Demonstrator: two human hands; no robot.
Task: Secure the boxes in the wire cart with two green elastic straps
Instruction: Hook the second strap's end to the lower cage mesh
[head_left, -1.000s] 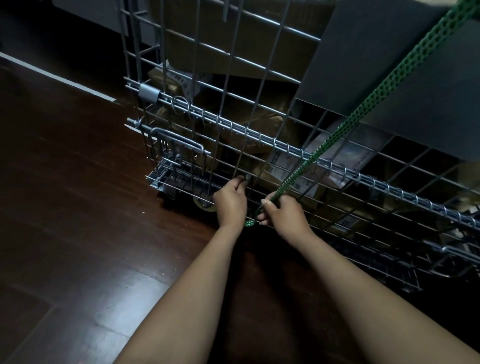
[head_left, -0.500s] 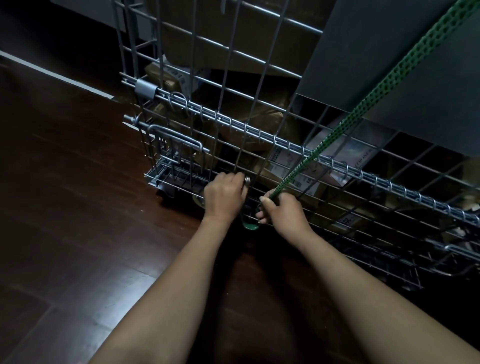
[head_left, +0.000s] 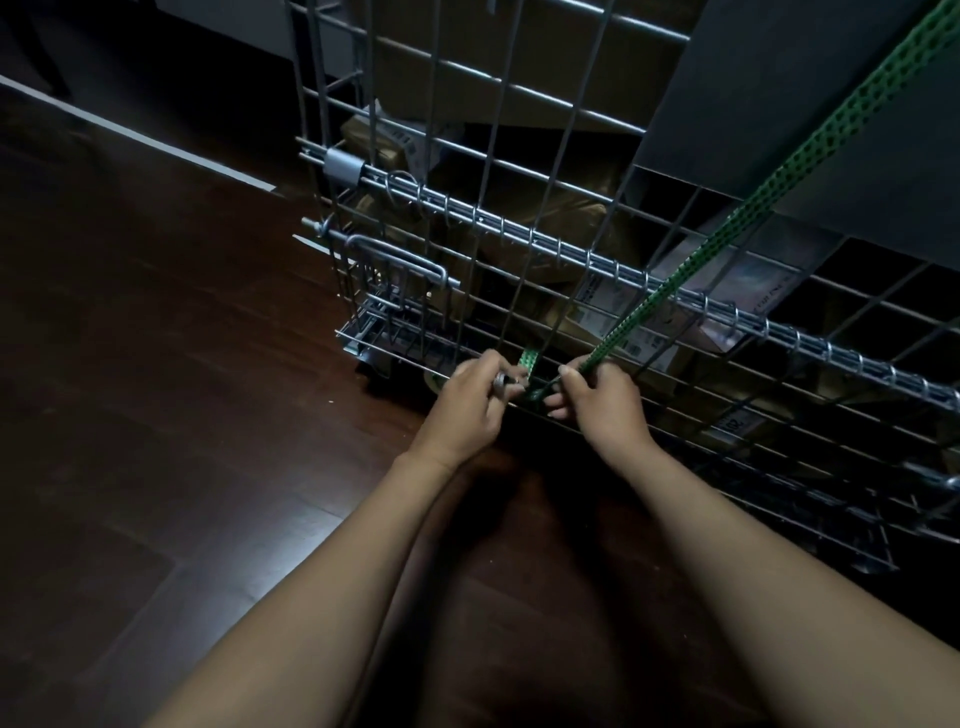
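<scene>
The silver wire-grid cart (head_left: 519, 239) is standing on the dark wooden floor (head_left: 156, 364) and is holding brown cardboard boxes (head_left: 415, 57) stacked behind its mesh. Lower down, paper-labelled parcels (head_left: 613, 306) are lying against the wire. A dark grey flat panel (head_left: 779, 104) is covering the upper right of the cart's side.

The green elastic strap (head_left: 779, 179) is running taut from the top right corner of the view, across the grey panel and the mesh, down to the cart's bottom wires. There both hands are meeting. The left hand (head_left: 475, 402) is pinching a small metal fitting (head_left: 501, 384) together with a short green end of the strap that is poking up beside its fingers. The right hand (head_left: 605, 402) is curling round the long run of the strap just above the bottom wire; how the strap is passing through the wires between the hands is too dark to tell.

A bent wire latch (head_left: 400, 260) is jutting out near the cart's left corner, above the left hand. A pale strip (head_left: 130, 135) is crossing the floor at the far left, and bare floor is lying open to the left of the cart.
</scene>
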